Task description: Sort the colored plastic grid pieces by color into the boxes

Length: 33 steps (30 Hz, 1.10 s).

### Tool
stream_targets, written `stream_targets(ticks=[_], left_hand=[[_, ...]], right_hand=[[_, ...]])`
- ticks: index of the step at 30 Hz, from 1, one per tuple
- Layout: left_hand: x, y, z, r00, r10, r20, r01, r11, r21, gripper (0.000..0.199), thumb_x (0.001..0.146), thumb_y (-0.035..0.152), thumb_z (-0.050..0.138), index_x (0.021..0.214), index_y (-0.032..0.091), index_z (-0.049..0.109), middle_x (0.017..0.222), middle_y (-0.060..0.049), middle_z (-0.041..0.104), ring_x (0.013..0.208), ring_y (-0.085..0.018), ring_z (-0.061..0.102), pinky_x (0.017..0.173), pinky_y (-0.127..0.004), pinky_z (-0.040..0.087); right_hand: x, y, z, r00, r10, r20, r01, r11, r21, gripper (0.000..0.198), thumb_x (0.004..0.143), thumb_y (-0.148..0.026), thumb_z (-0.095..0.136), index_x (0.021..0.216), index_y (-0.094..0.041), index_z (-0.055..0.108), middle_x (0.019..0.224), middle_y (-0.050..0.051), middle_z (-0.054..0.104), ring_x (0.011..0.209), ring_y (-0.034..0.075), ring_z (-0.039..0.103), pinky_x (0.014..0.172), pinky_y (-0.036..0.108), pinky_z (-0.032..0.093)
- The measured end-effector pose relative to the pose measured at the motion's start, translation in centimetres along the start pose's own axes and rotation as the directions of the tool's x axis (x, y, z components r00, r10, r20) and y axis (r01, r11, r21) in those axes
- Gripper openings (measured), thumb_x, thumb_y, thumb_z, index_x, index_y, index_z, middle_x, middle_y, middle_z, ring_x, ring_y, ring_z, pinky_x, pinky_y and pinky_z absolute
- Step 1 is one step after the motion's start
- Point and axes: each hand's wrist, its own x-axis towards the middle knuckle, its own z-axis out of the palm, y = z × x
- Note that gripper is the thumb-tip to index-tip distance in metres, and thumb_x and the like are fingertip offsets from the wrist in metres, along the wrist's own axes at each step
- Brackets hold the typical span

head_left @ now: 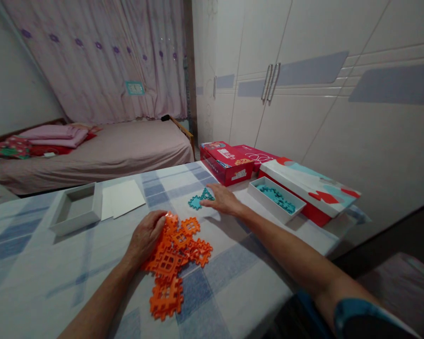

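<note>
On the checked cloth lies a pile of orange notched building pieces (169,256), flat plastic squares and other shapes with openwork centres. My left hand (146,235) is at the pile's left edge, its bent fingers closed against the upper orange pieces; the fingertips are partly hidden. Farther off, my right hand (223,200) has its thumb and forefinger on either side of a small teal triangular building piece (207,194). Touching or close beside that piece is a teal notched building piece (195,202), lying on the cloth.
A white box (277,214) holding teal pieces stands right of my right forearm. Behind it are a red box (228,165) and a long patterned box (314,181). At left sit an open grey-white box (76,212) and white cards (123,200). A bed and wardrobe stand beyond.
</note>
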Motion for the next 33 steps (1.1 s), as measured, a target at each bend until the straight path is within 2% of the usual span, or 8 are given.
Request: stream_targets(ticks=[3,6,8,11,14,25,29,33], left_hand=[[0.0,0.0,0.0,1.000,0.009,-0.006,-0.009,1.000,0.007,0.040,0.087,0.046,0.035,0.100,0.020,0.063,0.106,-0.007,0.068,0.101,-0.022,0.061,0.094,-0.037,0.046],[0.1,-0.1,0.1,1.000,0.020,-0.012,-0.020,1.000,0.003,0.040,0.088,0.044,0.034,0.099,0.020,0.064,0.105,-0.007,0.068,0.100,-0.021,0.062,0.094,-0.036,0.046],[0.1,-0.2,0.1,0.999,0.031,-0.016,-0.030,1.000,0.003,0.040,0.088,0.044,0.034,0.098,0.020,0.064,0.105,-0.006,0.068,0.100,-0.021,0.062,0.093,-0.035,0.047],[0.1,-0.4,0.2,0.999,0.040,-0.016,-0.040,0.999,0.007,0.040,0.088,0.044,0.034,0.099,0.020,0.065,0.105,-0.006,0.068,0.100,-0.021,0.062,0.092,-0.034,0.047],[0.1,-0.3,0.2,0.999,0.037,-0.014,-0.037,0.999,0.008,0.040,0.089,0.044,0.034,0.099,0.020,0.064,0.105,-0.006,0.068,0.100,-0.021,0.062,0.092,-0.034,0.047],[0.0,0.0,0.0,1.000,0.021,-0.016,-0.020,0.999,0.027,0.041,0.087,0.046,0.035,0.099,0.021,0.065,0.107,-0.006,0.069,0.101,-0.022,0.062,0.093,-0.035,0.047],[0.1,-0.2,0.0,1.000,0.011,-0.020,-0.010,0.999,0.036,0.042,0.086,0.048,0.036,0.099,0.020,0.065,0.105,-0.006,0.070,0.100,-0.022,0.064,0.092,-0.034,0.048],[0.2,-0.3,0.0,1.000,0.011,-0.012,-0.011,0.999,0.036,0.044,0.085,0.049,0.036,0.100,0.020,0.065,0.105,-0.006,0.070,0.098,-0.022,0.065,0.092,-0.033,0.048]], right_hand=[[2.1,-2.0,2.5,0.996,0.056,0.068,-0.049,0.994,-0.102,0.086,0.071,-0.067,0.061,0.140,-0.020,0.040,0.143,0.019,0.041,0.130,0.037,0.038,0.099,0.054,0.034],[2.7,-2.6,3.7,0.994,0.095,0.057,-0.084,0.982,-0.170,0.074,0.072,-0.064,0.060,0.128,-0.015,0.053,0.132,0.021,0.050,0.123,0.039,0.044,0.096,0.056,0.035],[2.7,-2.3,3.9,0.997,0.075,0.022,-0.071,0.984,-0.163,0.059,0.075,-0.055,0.061,0.118,-0.015,0.058,0.122,0.020,0.058,0.116,0.036,0.049,0.094,0.051,0.038],[2.4,-1.4,4.0,0.998,0.033,-0.055,-0.039,0.992,-0.118,0.046,0.080,-0.036,0.058,0.121,-0.017,0.054,0.120,0.014,0.061,0.112,0.029,0.052,0.093,0.040,0.040],[2.5,-0.6,4.1,0.995,0.022,-0.094,-0.030,0.995,-0.090,0.046,0.082,-0.026,0.054,0.127,-0.017,0.048,0.122,0.011,0.060,0.111,0.024,0.054,0.093,0.033,0.040],[2.6,-0.5,4.6,0.990,-0.047,-0.136,0.049,0.999,0.008,0.042,0.082,-0.010,0.042,0.122,-0.017,0.051,0.119,0.011,0.059,0.106,0.020,0.056,0.091,0.031,0.042],[3.0,-0.7,2.3,0.983,-0.001,-0.186,0.015,0.997,0.076,0.045,0.080,-0.010,0.043,0.125,-0.015,0.049,0.117,0.008,0.063,0.103,0.018,0.058,0.090,0.027,0.043],[0.9,0.3,-3.5,0.938,0.027,-0.345,0.033,0.985,0.168,0.050,0.077,-0.014,0.045,0.126,-0.017,0.049,0.113,0.006,0.065,0.097,0.020,0.061,0.087,0.029,0.045]])
